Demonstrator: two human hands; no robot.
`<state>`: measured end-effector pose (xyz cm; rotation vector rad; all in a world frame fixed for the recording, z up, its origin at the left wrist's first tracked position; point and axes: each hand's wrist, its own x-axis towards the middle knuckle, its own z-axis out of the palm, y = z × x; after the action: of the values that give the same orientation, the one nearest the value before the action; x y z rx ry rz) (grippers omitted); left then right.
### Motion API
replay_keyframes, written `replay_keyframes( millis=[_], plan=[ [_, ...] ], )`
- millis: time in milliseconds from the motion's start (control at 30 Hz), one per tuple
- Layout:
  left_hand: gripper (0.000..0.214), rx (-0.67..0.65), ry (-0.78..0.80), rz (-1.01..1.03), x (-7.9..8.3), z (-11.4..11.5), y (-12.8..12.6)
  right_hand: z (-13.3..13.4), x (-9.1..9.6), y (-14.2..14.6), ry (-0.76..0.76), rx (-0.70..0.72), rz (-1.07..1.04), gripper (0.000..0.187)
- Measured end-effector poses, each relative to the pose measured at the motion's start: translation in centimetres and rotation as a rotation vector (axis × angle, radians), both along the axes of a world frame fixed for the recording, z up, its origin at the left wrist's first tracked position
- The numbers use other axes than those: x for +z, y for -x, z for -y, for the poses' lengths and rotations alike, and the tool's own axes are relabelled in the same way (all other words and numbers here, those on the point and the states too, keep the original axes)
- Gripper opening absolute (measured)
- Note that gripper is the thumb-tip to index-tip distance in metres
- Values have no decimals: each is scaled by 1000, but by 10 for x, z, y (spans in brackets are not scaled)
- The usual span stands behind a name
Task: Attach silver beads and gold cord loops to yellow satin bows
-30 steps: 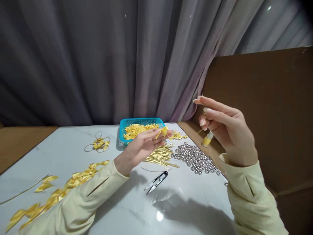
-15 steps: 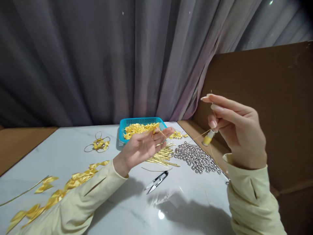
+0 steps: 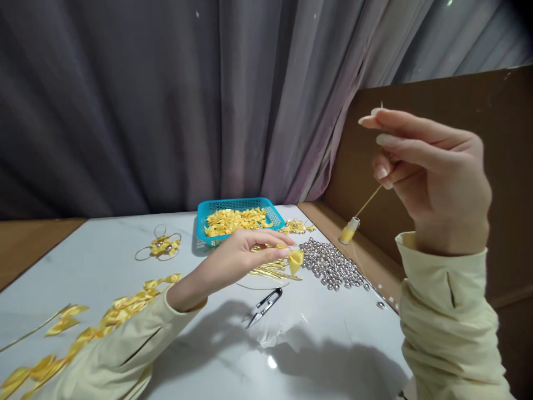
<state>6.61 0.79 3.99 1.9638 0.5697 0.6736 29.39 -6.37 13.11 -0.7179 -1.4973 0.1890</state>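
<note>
My left hand (image 3: 254, 255) is over the middle of the table, thumb and fingers pinched on a yellow ribbon bow (image 3: 296, 261). Raised high at the right, my right hand (image 3: 433, 166) pinches a thin needle (image 3: 382, 104), whose tip sticks up above the index finger. A yellow thread (image 3: 368, 201) runs taut from below its fingers toward a spool of yellow thread (image 3: 347, 233), which leans by the table's right edge. Beneath my left hand lie gold wire stems (image 3: 272, 271), partly covered. Silver beads (image 3: 331, 264) are heaped just right of the bow.
A blue basket (image 3: 200, 222) of yellow bows stands at the back. Thread snips (image 3: 266, 305) lie in front of my left hand. Wire-looped yellow flowers (image 3: 160, 246) and a row of ribbon bows (image 3: 120, 311) lie at left. A cardboard panel (image 3: 425, 111) rises at right.
My right hand has risen and moved right with the needle. My left hand has turned from palm-up to palm-down and lowered, bringing the bow beside the beads. The view has shifted slightly.
</note>
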Motion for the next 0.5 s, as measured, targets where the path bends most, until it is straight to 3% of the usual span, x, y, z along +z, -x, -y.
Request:
replay_keyframes(
  millis=[133, 333, 500],
  plan=[
    [22, -8, -36, -92, 2, 1, 0, 3, 12, 2, -47, -45, 35, 30],
    [25, -133, -36, -141, 9, 2, 1, 3, 29, 7, -76, -62, 148, 29],
    [26, -80, -127, -135, 8, 2, 0, 9, 36, 21, -73, -53, 188, 29]
  ],
)
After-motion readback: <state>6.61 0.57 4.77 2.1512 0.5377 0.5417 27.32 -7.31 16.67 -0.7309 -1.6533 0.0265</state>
